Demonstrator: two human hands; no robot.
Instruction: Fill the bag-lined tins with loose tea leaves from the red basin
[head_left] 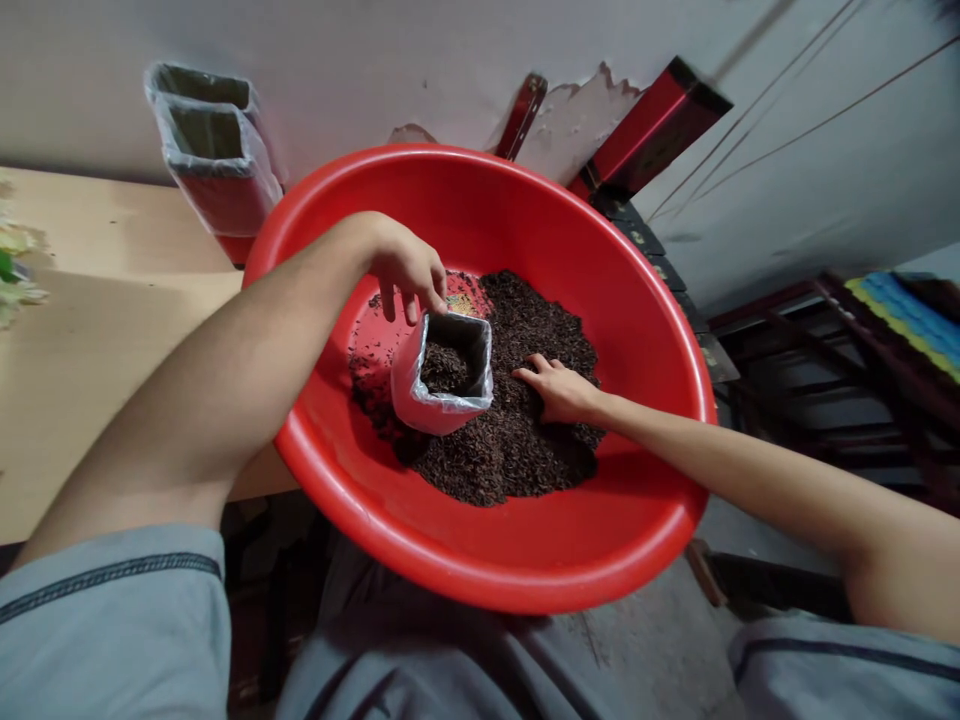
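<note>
A wide red plastic basin holds a heap of dark, dry shreds that look like loose tea leaves. On the heap, left of centre, stands a box with a clear plastic liner, partly filled with the same leaves. My left hand hangs at the box's back left corner, fingers apart and loosely bent, one fingertip at the liner's rim. To the right of the box, my right hand rests palm down on the leaves. Its thumb and a finger are apart; the other fingertips are partly hidden in the heap.
Two lined boxes stand behind the basin's left rim by a light wooden table. Against the wall, a dark red box leans at the back right. A dark rack stands at the far right.
</note>
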